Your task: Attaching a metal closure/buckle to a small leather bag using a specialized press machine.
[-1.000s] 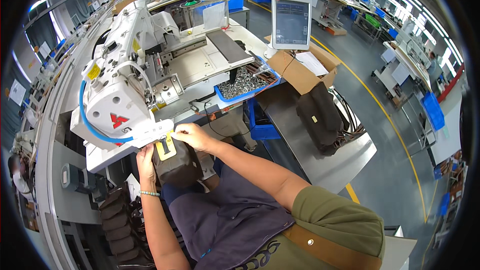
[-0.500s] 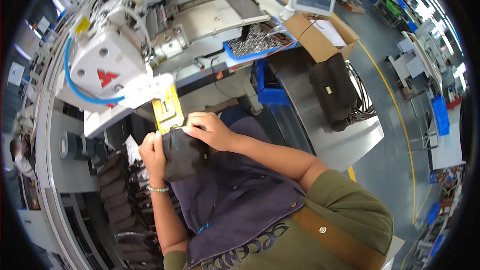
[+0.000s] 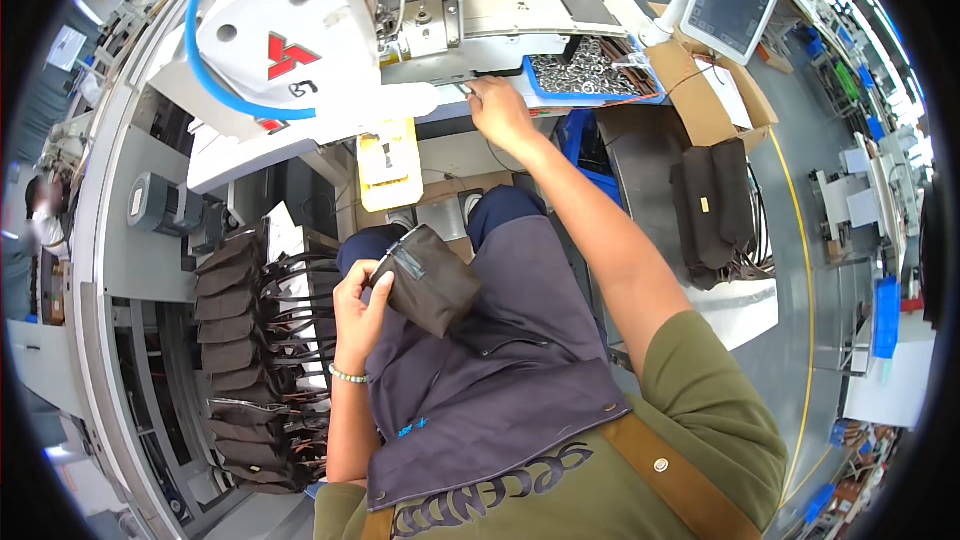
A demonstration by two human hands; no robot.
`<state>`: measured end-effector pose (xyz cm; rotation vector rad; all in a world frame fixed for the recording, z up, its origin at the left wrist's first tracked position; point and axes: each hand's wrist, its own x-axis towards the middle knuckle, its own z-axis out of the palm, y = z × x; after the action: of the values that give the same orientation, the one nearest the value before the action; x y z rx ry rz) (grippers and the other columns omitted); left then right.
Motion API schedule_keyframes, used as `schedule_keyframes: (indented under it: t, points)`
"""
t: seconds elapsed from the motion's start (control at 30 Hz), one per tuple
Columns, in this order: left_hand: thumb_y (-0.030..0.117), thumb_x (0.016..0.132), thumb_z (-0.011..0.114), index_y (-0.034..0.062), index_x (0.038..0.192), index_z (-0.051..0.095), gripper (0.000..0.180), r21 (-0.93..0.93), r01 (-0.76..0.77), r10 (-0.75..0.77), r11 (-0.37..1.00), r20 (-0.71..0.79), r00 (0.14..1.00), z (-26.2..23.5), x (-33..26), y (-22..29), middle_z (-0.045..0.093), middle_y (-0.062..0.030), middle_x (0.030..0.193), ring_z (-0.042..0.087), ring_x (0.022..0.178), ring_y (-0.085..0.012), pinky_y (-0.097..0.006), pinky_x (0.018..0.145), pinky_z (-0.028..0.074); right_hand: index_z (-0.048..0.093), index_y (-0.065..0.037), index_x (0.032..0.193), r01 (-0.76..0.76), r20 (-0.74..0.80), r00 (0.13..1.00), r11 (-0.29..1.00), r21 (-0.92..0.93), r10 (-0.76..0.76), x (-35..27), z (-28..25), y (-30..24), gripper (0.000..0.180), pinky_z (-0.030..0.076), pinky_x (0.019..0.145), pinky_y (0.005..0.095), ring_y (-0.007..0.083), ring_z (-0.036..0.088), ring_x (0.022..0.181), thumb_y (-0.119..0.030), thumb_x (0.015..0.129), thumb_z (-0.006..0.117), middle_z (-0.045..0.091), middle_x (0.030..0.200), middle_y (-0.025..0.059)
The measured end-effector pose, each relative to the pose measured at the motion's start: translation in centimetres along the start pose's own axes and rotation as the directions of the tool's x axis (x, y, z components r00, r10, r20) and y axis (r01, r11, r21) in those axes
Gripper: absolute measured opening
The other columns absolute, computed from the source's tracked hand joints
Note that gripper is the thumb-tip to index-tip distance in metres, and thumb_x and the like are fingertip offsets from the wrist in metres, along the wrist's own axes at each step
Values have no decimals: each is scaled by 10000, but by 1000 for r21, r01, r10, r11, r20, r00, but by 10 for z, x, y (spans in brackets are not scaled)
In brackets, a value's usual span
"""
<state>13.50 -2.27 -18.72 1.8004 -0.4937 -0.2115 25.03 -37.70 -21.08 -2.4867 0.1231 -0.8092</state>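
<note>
My left hand [image 3: 362,308] pinches the rim of a small dark brown fabric pouch [image 3: 435,285] over my lap. The pouch tilts, with a dark patch by its rim. My right hand [image 3: 500,112] reaches to the front edge of the white machine table [image 3: 455,120], beside the blue bin [image 3: 590,92] of small metal rings. Its fingers are closed at a small metallic piece there, too small to name. To its left, a yellow plate [image 3: 390,168] sits below the white arm of a sewing machine [image 3: 280,50], apart from the pouch.
Several dark pouches with straps hang in a stack [image 3: 240,360] at my left. More dark bags [image 3: 712,210] lie on a metal side table [image 3: 755,315] at right, near an open cardboard box [image 3: 755,110]. A screen [image 3: 735,0] stands behind the bin.
The pouch came away from the yellow plate and down over my lap in my left hand. My right hand let go of it and moved up to the machine table's edge. The view shifted.
</note>
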Motion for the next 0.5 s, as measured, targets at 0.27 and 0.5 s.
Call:
schedule_keyframes:
  t: [0.27,0.5]
  points:
    - [86,991,588,-16,1124,609,169,-115,9,-18,993,-70,997,4,-1,2,563,30,859,480,779,-33,-199,711,419,693,-36,1024,144,245,967,943,-301,-69,13,30,-4,330,555,823,457,365,665,988,40,709,632,671,1009,180]
    - [101,954,642,16,1304,566,368,-183,-16,-7,983,-124,992,5,0,-2,425,54,759,410,718,-47,-217,655,371,655,-27,1121,-402,364,874,899,173,321,-20,11,-2,316,503,829,385,323,675,908,-122,836,556,700,953,191]
